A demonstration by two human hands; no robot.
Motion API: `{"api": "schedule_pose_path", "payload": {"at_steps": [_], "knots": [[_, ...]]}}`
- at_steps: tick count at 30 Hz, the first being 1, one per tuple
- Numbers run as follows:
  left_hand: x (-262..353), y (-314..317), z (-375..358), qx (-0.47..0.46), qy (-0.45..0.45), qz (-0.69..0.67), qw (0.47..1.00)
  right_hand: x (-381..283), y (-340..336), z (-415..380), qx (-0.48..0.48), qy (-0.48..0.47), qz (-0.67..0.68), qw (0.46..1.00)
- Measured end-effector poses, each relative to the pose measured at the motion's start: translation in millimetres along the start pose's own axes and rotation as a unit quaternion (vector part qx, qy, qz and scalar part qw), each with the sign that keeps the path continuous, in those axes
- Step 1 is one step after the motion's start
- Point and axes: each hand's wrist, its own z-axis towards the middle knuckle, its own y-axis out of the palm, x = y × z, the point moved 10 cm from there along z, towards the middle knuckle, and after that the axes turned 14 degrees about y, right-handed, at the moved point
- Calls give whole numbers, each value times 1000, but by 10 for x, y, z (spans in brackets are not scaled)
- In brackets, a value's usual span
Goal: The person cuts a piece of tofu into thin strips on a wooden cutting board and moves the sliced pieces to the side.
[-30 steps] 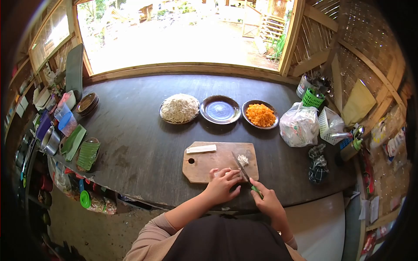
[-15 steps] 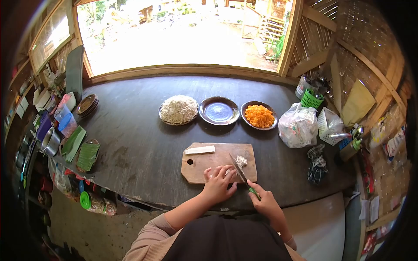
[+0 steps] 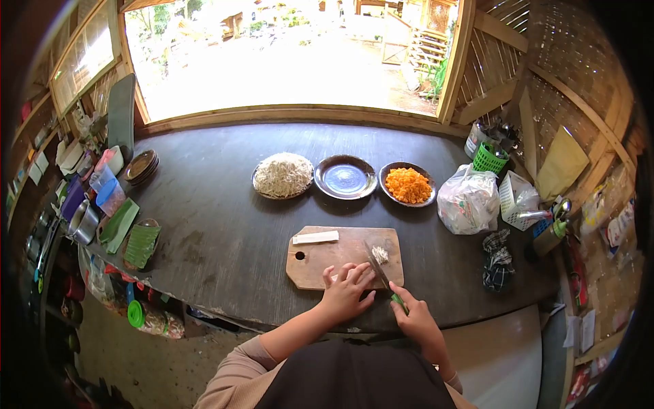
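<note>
A wooden cutting board (image 3: 313, 269) lies near the front edge of the dark table. My right hand (image 3: 415, 319) is closed around the green handle of a knife (image 3: 377, 264), its blade slanting up and left over the board. Beside the blade, my left hand (image 3: 346, 293) rests on the board with bent fingers, pressing on something mostly hidden beneath them. Right of the blade sits a small heap of pale shreds (image 3: 380, 255). A white block-like strip (image 3: 315, 238) lies along the board's far left side.
Behind the board stand a plate of pale shreds (image 3: 283, 174), a dark plate (image 3: 345, 177) and a plate of orange pieces (image 3: 407, 185). A plastic bag (image 3: 468, 199), white basket (image 3: 512, 198) and dark cloth (image 3: 496, 260) are at right. Green leaves (image 3: 141, 245) and stacked plates (image 3: 141, 166) are at left.
The whole view has shifted slightly. The knife and both hands keep nearly the same place on the board, with only a small movement at the blade.
</note>
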Motion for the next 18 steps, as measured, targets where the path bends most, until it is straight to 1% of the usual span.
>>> {"api": "schedule_pose_path", "payload": {"at_steps": [2,4,7,8,10,16,17,18], "knots": [[-4,-9,-3,4,-2,2,1000,5,-16,-5,7,8,-9,1000],[-11,-17,-10,3,-3,1,1000,-52,2,-36,0,-26,-13,1000],[-5,-27,-14,1,-3,2,1000,-56,40,-32,-16,-30,-6,999],[-3,-29,-14,1,-3,7,1000,-64,36,-32,-16,-30,-7,999],[3,-25,-25,2,-4,15,1000,-31,-8,-20,5,-1,-11,1000],[-6,-20,-28,0,-9,17,1000,40,57,15,6,-36,-4,999],[-7,-25,-29,5,-8,15,1000,19,50,3,6,-36,-4,999],[-9,-24,-30,5,-8,15,1000,10,27,-9,11,-16,-1,1000]]}}
